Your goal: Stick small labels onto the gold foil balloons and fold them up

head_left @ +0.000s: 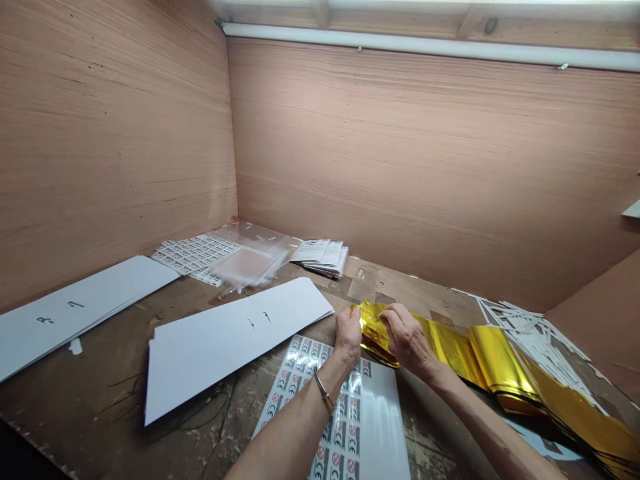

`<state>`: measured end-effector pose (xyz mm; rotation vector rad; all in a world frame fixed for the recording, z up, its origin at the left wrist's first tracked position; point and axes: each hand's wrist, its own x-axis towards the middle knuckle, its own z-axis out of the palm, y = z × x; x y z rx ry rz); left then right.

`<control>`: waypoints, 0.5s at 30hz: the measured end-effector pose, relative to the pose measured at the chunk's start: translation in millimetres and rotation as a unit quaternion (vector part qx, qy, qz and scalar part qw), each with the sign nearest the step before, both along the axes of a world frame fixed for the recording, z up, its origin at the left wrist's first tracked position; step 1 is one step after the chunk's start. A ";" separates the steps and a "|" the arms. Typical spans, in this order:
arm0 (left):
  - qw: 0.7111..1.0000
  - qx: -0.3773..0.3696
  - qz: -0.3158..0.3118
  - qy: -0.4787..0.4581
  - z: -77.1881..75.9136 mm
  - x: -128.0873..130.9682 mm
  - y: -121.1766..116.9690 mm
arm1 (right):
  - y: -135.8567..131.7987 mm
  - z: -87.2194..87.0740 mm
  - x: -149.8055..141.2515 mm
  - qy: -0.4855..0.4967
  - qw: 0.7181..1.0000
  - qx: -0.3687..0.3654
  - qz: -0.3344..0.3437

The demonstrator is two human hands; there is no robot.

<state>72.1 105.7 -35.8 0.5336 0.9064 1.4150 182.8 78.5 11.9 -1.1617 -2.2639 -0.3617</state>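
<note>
Label sheet, printed with CE and warning symbols, lies nearest, at 7 o'clock from the hands, partly under the left forearm; a metal bangle is on that wrist. Left hand: closed, holding the end of the gold foil. Right hand: fingers curled, narrow grip at the same foil, just beside; cannot tell whether fingertips pinch it. Foil runs from the hands to 4 o'clock, folded in layers. White cut strips: 3 o'clock. White card stack, pen-marked: 9 o'clock; second card stack, farther out, same bearing. Clear plastic sleeves: 10 o'clock. Printed leaflets: 11 o'clock, piled near the plywood wall.
</note>
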 end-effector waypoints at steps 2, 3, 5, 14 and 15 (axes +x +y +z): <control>1.000 0.012 0.002 0.007 -0.8 -0.1 0.4 | 6.3 -3.0 -2.0 -0.030 0.999 0.026 -0.008; 1.000 0.017 0.003 0.012 -1.2 -0.1 0.7 | 8.9 -4.1 -2.8 -0.041 0.998 0.036 -0.012; 1.000 0.016 0.004 0.017 -2.0 0.0 1.6 | 13.2 -5.9 -4.0 -0.057 0.997 0.051 -0.021; 0.999 0.022 -0.003 0.039 -3.4 -0.5 4.1 | 17.6 -11.5 -9.6 -0.081 0.995 0.056 -0.024; 0.999 0.021 -0.001 0.040 -3.1 -0.5 3.7 | 16.3 -12.5 -10.6 -0.082 0.995 0.048 -0.013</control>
